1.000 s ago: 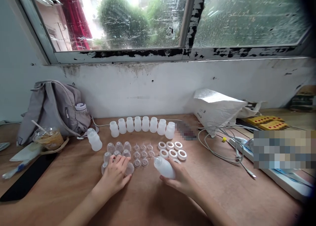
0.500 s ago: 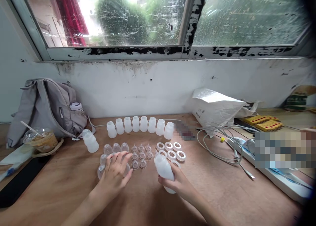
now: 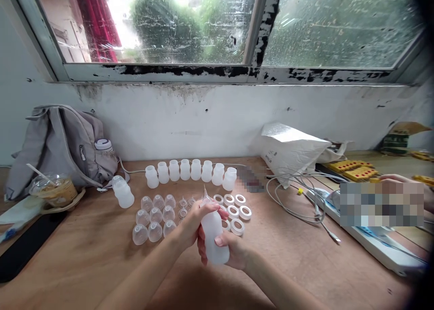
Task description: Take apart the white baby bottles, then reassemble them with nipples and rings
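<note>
Held bottle (image 3: 214,232), in the head view, sits between the person's two hands over the table (image 3: 291,255); whether its base touches the wood cannot be told. Its long axis is near upright, the top tipped a little leftward and away from the person. The right hand (image 3: 237,251) is nearer the base, its fingers gripping the lower body with the thumb in front. The left hand (image 3: 193,217) is nearer the top, its fingers closed around the shoulder, and the tip of a clear teat (image 3: 205,194) shows just above them; how the teat meets the rim is hidden.

Beyond the held bottle, eight frosted bottles (image 3: 195,171) stand in a curved row; no contents can be made out through their walls. Well to its left is a lone frosted bottle (image 3: 123,193), and farther left a clear cup (image 3: 64,194) with a brown drink and a straw. Nearer on its left are nine domed caps (image 3: 155,215) in three rows, then small clear teats (image 3: 183,202), partly behind the left hand. Just beyond it to the right lie white rings (image 3: 237,232), flat
</note>
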Motion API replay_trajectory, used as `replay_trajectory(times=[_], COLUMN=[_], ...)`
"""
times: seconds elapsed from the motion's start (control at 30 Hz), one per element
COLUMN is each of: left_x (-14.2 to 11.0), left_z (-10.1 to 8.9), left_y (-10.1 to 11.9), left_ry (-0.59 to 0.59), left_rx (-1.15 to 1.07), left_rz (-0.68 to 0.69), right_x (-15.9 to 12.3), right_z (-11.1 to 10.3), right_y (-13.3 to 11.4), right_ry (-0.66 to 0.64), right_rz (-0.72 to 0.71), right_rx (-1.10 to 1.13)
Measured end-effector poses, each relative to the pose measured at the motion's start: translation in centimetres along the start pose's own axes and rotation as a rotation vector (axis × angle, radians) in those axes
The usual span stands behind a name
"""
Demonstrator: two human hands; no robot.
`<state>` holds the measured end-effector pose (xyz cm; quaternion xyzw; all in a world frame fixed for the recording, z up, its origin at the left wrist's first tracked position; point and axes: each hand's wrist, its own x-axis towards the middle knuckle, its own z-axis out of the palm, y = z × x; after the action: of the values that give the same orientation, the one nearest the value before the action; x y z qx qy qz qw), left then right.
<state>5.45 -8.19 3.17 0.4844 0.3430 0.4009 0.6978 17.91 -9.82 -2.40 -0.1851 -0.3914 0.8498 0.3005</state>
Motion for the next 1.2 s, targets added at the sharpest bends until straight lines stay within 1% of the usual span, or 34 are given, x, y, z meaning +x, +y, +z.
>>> replay_trajectory(times=[0.13, 0.2, 0.23, 0.27, 0.33, 0.37, 0.4, 0.43, 0.5, 0.57, 0.63, 0.67, 0.7, 0.73, 0.8, 0.87, 0.93, 1.0, 1.07, 1.1, 1.2], left_x=[0.2, 0.2, 0.3, 0.4, 0.7, 0.9, 1.0, 1.1, 1.2, 1.0, 0.7, 0.6, 0.5, 0.4, 0.2, 0.2, 0.4, 0.7, 1.1, 1.3, 1.7], left_z=[-0.5, -0.7, -0.7, -0.7, -0.6, -0.6, -0.5, -0.5, -0.6, -0.7, -1.0, -1.2, -1.3, -1.4, -1.6, -1.9, -2.2, -2.6, -3.2, -3.6, -4.9], left_y=[-0.4, -0.8, -1.0, -1.3, -1.7, -1.9, -2.0, -2.0, -1.6, -0.9, 0.0, 0.3, 0.7, 0.9, 1.2, 1.4, 1.5, 1.5, 1.3, 1.2, 1.1], left_ry=[0.108, 0.151, 0.181, 0.221, 0.319, 0.360, 0.389, 0.401, 0.362, 0.322, 0.317, 0.305, 0.280, 0.239, 0.157, 0.110, 0.038, -0.044, -0.072, -0.051, 0.061], left_rx=[0.086, 0.157, 0.205, 0.255, 0.360, 0.393, 0.391, 0.351, 0.201, 0.051, -0.020, -0.038, -0.057, -0.078, -0.121, -0.164, -0.207, -0.222, -0.126, -0.028, 0.333], left_rz=[-0.043, -0.008, 0.037, 0.096, 0.208, 0.244, 0.260, 0.257, 0.186, 0.093, 0.040, 0.030, 0.026, 0.025, 0.039, 0.084, 0.131, 0.170, 0.197, 0.211, 0.224], right_x=[0.2, 0.3, 0.4, 0.6, 0.8, 0.9, 0.9, 0.8, 0.5, 0.1, -0.1, -0.1, -0.1, -0.1, 0.0, 0.0, 0.0, -0.1, -0.1, -0.2, -0.3], right_z=[0.6, 0.7, 0.6, 0.5, 0.3, 0.2, 0.1, 0.1, 0.2, 0.2, 0.0, -0.2, -0.4, -0.6, -1.0, -1.1, -1.2, -1.3, -1.4, -1.5, -1.7], right_y=[0.1, 0.1, 0.1, 0.1, 0.1, 0.1, 0.0, -0.1, -0.3, -0.6, -0.6, -0.6, -0.5, -0.4, -0.4, -0.6, -1.0, -1.4, -1.6, -1.7, -1.8], right_ry=[0.015, 0.047, 0.097, 0.174, 0.365, 0.435, 0.464, 0.451, 0.343, 0.205, 0.088, 0.057, 0.054, 0.076, 0.170, 0.261, 0.309, 0.332, 0.347, 0.358, 0.409], right_rz=[0.010, -0.008, -0.023, -0.050, -0.157, -0.219, -0.268, -0.290, -0.247, -0.134, 0.001, 0.044, 0.055, 0.031, -0.094, -0.213, -0.253, -0.249, -0.243, -0.249, -0.305], right_rx=[-0.033, -0.123, -0.204, -0.309, -0.534, -0.612, -0.644, -0.617, -0.418, -0.158, 0.030, 0.083, 0.117, 0.139, 0.152, 0.154, 0.165, 0.181, 0.174, 0.158, 0.043])
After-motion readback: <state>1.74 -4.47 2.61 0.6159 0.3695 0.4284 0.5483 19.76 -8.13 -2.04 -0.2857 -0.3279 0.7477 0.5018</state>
